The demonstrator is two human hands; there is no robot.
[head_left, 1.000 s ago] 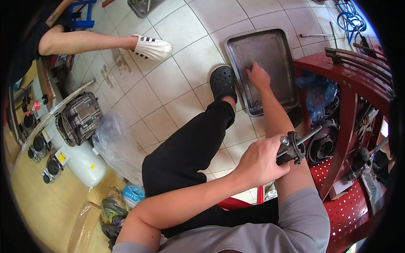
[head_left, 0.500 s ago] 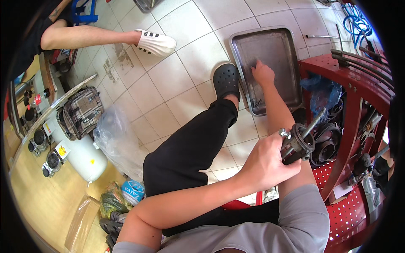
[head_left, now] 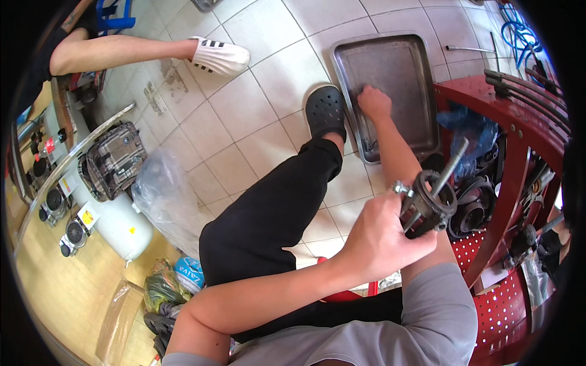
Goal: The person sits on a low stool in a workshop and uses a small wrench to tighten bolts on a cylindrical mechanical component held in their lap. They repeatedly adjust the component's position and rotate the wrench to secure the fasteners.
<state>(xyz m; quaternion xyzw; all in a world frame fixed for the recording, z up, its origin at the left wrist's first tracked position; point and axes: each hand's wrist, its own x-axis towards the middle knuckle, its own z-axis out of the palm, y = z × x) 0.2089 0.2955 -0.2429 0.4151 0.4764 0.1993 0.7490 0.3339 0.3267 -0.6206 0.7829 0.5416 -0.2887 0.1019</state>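
Note:
My left hand [head_left: 381,235] crosses over my right forearm. It grips a dark metal ring-shaped clamp [head_left: 427,198] with a long threaded rod sticking up through it and a shiny bolt on its near-hand side. My right hand [head_left: 374,102] is stretched down over a shallow rectangular metal tray [head_left: 418,97] on the floor, at the tray's left part. Its fingers are curled together, and whatever they hold, if anything, is hidden. A few small dark parts [head_left: 370,145] lie in the tray's near left corner.
My dark clog [head_left: 326,113] stands beside the tray. A red metal rack [head_left: 516,189] with a blue plastic bag [head_left: 470,131] and machine parts is on the right. Another person's leg with a white shoe [head_left: 220,56] reaches in at upper left. A white tank [head_left: 125,229] stands left.
My right hand has shifted slightly left over the tray. The clamp in my left hand has tilted a little, its rod standing higher. The whole view has shifted slightly.

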